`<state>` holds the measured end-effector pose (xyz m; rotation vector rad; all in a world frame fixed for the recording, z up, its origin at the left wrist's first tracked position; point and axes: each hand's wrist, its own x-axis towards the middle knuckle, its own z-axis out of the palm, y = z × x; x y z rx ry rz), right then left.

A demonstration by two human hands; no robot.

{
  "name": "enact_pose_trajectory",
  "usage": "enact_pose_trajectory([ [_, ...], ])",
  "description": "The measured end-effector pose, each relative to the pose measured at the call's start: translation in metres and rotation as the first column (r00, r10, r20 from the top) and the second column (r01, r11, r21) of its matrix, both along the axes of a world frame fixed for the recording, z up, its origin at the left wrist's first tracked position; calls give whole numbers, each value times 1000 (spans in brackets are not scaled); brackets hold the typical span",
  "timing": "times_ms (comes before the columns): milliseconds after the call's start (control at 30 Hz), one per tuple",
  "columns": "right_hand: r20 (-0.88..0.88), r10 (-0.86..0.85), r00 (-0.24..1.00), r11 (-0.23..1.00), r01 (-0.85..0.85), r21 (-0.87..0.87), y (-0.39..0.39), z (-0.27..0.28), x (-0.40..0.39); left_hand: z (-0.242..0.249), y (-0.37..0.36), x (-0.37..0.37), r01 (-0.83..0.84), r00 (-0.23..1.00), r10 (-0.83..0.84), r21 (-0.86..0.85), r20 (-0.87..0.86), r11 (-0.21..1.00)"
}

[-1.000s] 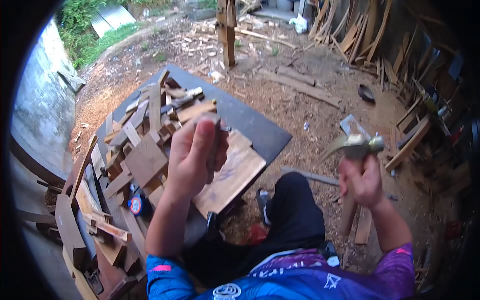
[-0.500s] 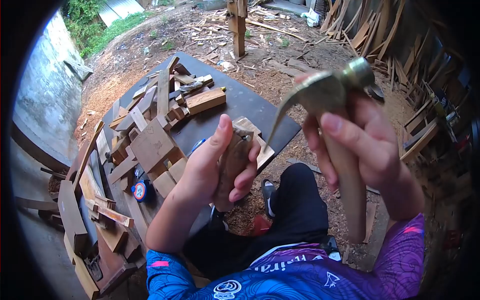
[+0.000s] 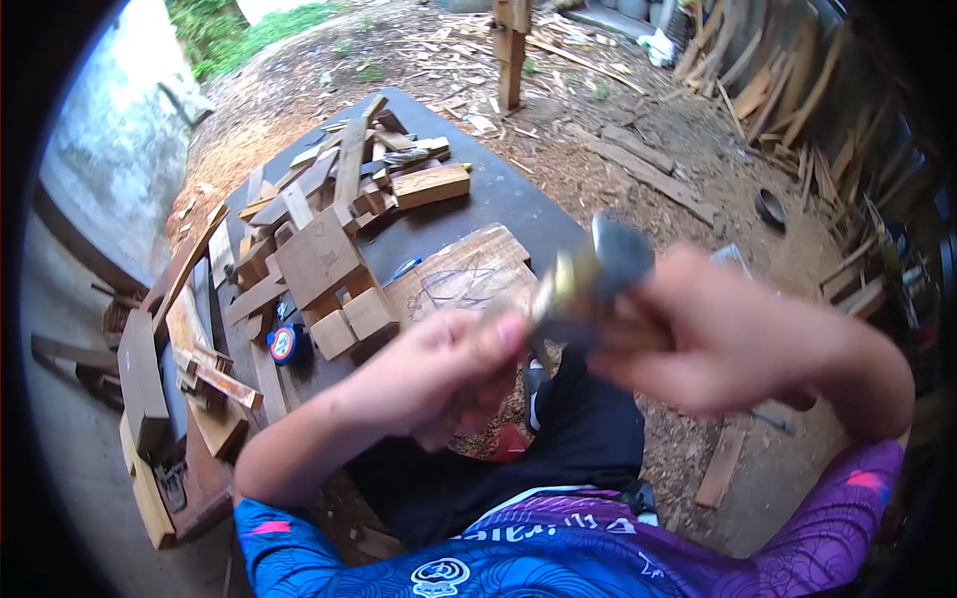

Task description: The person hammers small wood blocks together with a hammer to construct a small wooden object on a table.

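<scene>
My left hand is wrapped round a brown wooden piece, mostly hidden by the fingers and blurred. In my right hand is a hammer, held close to its head. The hammer's metal head is beside the left hand's fingertips, over the upper end of the wooden piece; motion blur hides whether they touch. Behind the hands, a light wooden board with dark pen lines lies on the dark table, with a blue pen at its left edge.
Wood blocks and offcuts are heaped on the table's left part, with a blue round tape measure beside them. A wooden post stands beyond the table. Planks lean at the right, and a chisel-like tool lies on the ground.
My right hand has lowered and moved left, bringing the hammer's head to the left hand. The left hand has tilted down with the wooden piece, and the board behind shows more fully.
</scene>
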<state>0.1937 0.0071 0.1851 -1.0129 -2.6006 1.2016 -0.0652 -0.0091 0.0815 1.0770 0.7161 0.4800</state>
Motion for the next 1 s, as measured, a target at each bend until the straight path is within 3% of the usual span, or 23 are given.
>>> enact_pose_trajectory([
  [33,12,59,998,997,-58,-53,-5,-8,5,4,-14,-2,34,996,-34,1,-83,999],
  [100,13,153,988,972,-148,-181,-25,-33,15,-5,-46,-2,133,991,-134,-90,-8,987],
  [167,280,279,919,931,-187,-313,-46,-27,12,-13,-78,-3,174,980,-188,-185,-59,967],
  [233,309,446,840,892,-390,-227,-58,-42,19,-26,-97,-7,225,974,-227,-116,-3,967],
  [300,260,537,803,841,-533,-91,-65,-47,27,-13,-115,-6,151,983,-136,126,-126,980],
  [333,170,545,821,831,-556,23,-70,-49,28,-11,-122,-6,171,973,-143,149,-182,974],
  [467,279,650,707,717,-692,83,-75,-52,41,-6,-136,-4,186,970,-141,232,-197,955],
  [567,222,587,778,805,-590,-61,-88,-60,44,-11,-143,-2,218,963,-168,242,-212,946],
  [667,45,481,876,858,-459,-230,-92,-61,48,-7,-152,1,147,975,-71,369,-211,918],
  [767,-123,294,948,847,-318,-426,-99,-69,52,-4,-157,1,199,941,13,582,-339,789],
  [800,-50,277,959,854,-270,-444,-102,-64,47,-6,-156,0,219,933,4,575,-361,788],
  [867,-16,405,914,813,-368,-451,-92,-69,54,-16,-159,0,258,918,-30,540,-395,801],
  [900,-1,460,888,789,-410,-457,-85,-69,60,-14,-155,-3,62,982,50,555,-183,830],
  [933,183,426,886,846,-319,-426,-71,-54,70,-33,-142,-30,-81,937,295,706,-187,703],
  [967,389,222,894,968,-250,23,-71,-78,108,-38,-137,-63,-314,915,367,273,-167,909],
  [1000,483,-77,872,970,-46,238,-66,-81,114,-43,-133,-97,-598,801,576,-206,-161,774],
])
